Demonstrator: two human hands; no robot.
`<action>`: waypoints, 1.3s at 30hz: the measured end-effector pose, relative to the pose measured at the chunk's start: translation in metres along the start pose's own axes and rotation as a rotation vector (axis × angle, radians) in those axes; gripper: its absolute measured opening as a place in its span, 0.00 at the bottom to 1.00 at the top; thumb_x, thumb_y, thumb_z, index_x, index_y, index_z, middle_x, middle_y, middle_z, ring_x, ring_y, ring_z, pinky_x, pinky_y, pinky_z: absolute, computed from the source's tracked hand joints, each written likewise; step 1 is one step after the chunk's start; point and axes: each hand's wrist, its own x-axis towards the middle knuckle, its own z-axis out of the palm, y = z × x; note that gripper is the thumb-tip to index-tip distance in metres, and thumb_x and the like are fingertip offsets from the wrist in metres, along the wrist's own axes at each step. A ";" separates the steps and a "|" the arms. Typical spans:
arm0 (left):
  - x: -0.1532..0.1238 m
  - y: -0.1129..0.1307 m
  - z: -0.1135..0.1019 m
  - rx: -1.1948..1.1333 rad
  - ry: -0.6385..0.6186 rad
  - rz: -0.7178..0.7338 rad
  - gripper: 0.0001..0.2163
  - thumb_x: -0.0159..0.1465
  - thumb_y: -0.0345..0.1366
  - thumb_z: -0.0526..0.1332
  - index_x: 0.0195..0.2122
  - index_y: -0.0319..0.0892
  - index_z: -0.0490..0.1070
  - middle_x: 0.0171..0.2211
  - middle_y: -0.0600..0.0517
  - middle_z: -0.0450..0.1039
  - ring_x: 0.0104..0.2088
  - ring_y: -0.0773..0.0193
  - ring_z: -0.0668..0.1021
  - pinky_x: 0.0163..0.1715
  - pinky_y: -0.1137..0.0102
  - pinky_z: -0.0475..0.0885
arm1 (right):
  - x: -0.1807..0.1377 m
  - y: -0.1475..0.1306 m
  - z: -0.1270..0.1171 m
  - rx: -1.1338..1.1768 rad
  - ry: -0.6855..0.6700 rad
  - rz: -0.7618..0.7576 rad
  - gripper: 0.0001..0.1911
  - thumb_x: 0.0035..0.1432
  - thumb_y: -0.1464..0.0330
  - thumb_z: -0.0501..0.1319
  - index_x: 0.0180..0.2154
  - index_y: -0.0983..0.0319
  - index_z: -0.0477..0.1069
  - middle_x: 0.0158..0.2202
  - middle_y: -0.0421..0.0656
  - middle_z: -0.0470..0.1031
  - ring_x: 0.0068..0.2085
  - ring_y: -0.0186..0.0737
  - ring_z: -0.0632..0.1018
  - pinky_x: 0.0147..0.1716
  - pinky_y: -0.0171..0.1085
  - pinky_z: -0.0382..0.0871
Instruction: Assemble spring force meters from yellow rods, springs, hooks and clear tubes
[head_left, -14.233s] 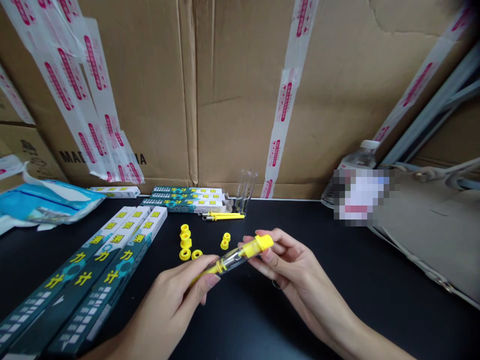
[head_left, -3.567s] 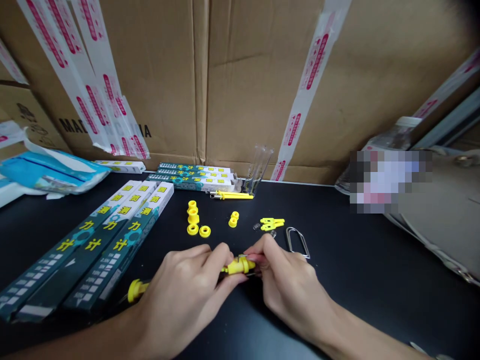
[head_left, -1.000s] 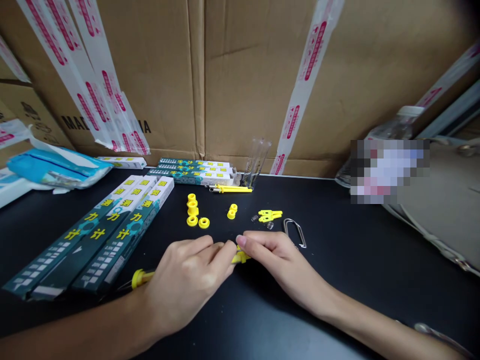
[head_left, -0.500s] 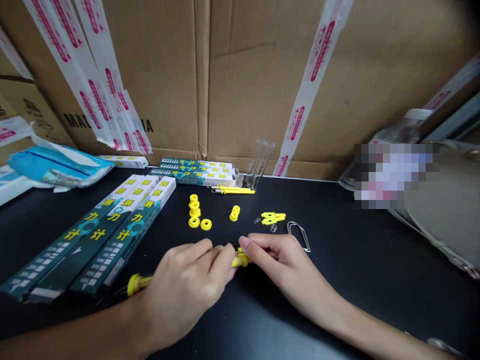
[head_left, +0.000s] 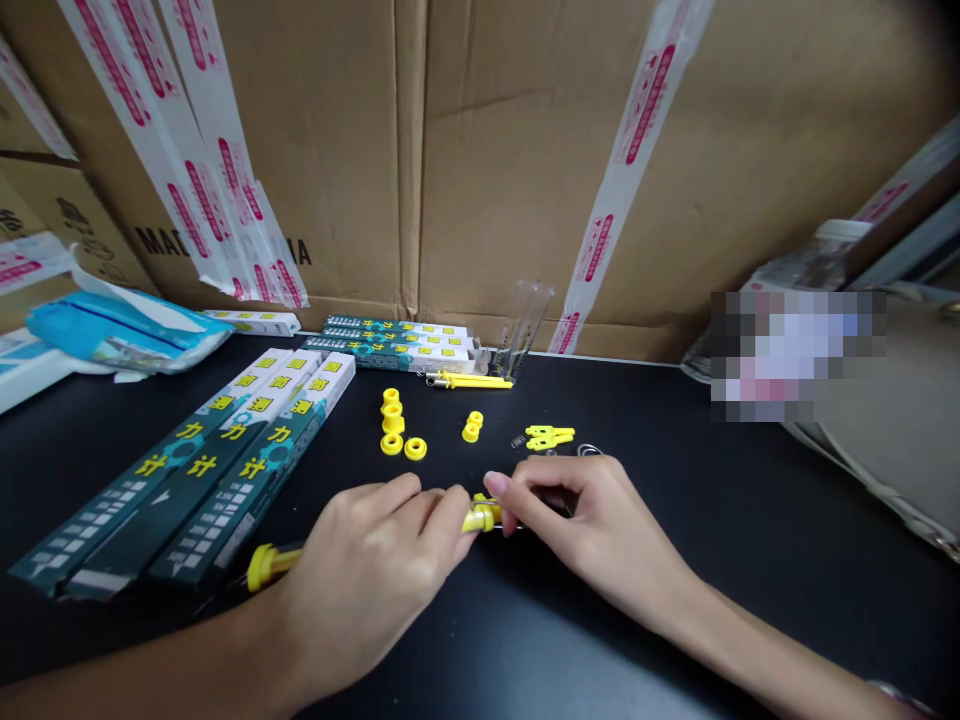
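My left hand (head_left: 367,570) is closed around a clear tube with yellow ends (head_left: 264,563) that lies low over the black table (head_left: 750,560); one yellow cap sticks out to the left of my wrist. The tube's other yellow end (head_left: 480,516) shows between my hands. My right hand (head_left: 592,520) pinches at that end with thumb and forefinger. What the right fingers grip beside the yellow end is hidden.
Loose yellow rings (head_left: 391,428), a small yellow cap (head_left: 472,426), a flat yellow piece (head_left: 550,436) with small springs lie just beyond my hands. Three long dark boxes (head_left: 202,470) lie left, more boxes (head_left: 390,338) at the cardboard wall (head_left: 480,170). A clear tube (head_left: 525,320) leans there.
My right hand has shifted slightly right and now covers the metal clip. Both hands stay on the tube's yellow end; the view drifted a little.
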 end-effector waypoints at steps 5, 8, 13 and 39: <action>-0.002 -0.004 0.002 0.007 -0.013 0.005 0.16 0.75 0.31 0.49 0.32 0.40 0.72 0.21 0.55 0.73 0.20 0.62 0.76 0.19 0.64 0.67 | -0.005 -0.001 0.001 -0.033 0.039 -0.044 0.17 0.65 0.61 0.58 0.26 0.60 0.74 0.21 0.36 0.71 0.23 0.33 0.68 0.24 0.33 0.59; -0.004 -0.005 0.005 -0.018 -0.042 0.012 0.14 0.75 0.32 0.50 0.36 0.39 0.72 0.24 0.55 0.76 0.22 0.61 0.78 0.19 0.64 0.68 | -0.008 0.001 0.004 -0.044 0.118 -0.045 0.12 0.64 0.62 0.60 0.29 0.59 0.69 0.21 0.34 0.68 0.21 0.32 0.66 0.22 0.32 0.60; -0.007 -0.007 0.005 -0.059 -0.029 -0.006 0.13 0.76 0.35 0.50 0.41 0.38 0.72 0.24 0.54 0.76 0.22 0.62 0.78 0.19 0.66 0.68 | -0.009 0.004 0.007 0.006 0.166 -0.028 0.08 0.62 0.63 0.62 0.34 0.57 0.65 0.23 0.33 0.71 0.22 0.33 0.69 0.21 0.31 0.62; -0.003 -0.006 -0.004 -0.021 0.055 0.105 0.19 0.76 0.27 0.46 0.35 0.38 0.76 0.26 0.53 0.81 0.23 0.63 0.81 0.20 0.67 0.74 | -0.018 0.015 -0.012 -0.872 0.484 -0.896 0.25 0.59 0.71 0.70 0.53 0.40 0.74 0.44 0.42 0.74 0.43 0.47 0.68 0.42 0.48 0.66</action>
